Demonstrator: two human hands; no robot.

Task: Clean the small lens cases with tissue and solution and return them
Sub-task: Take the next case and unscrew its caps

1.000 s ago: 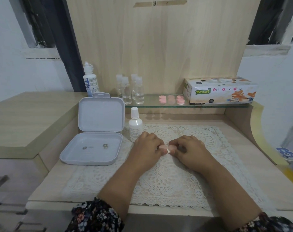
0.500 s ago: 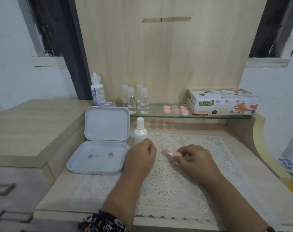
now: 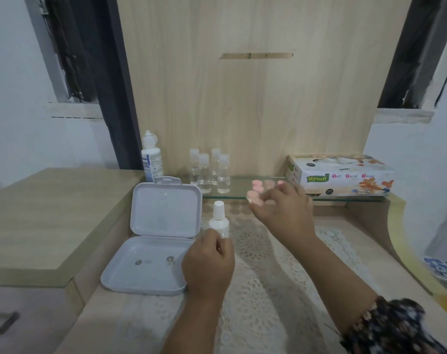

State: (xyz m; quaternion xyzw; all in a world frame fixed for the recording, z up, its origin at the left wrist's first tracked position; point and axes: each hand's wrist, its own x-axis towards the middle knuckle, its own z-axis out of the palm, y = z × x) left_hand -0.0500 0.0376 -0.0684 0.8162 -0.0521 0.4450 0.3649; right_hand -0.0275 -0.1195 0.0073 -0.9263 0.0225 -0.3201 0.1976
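Two hands work: the right hand [image 3: 281, 213], blurred, pinches a pink lens case [image 3: 253, 196] at the glass shelf [image 3: 242, 186] edge; the left hand [image 3: 208, 261] fingers curl, contents hidden, beside a dropper bottle [image 3: 219, 221].

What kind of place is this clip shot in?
Most likely a dressing table or vanity nook in a home. A lace mat covers the wooden top, a glass shelf holds a tissue box and small clear bottles, and drawers sit to the left.
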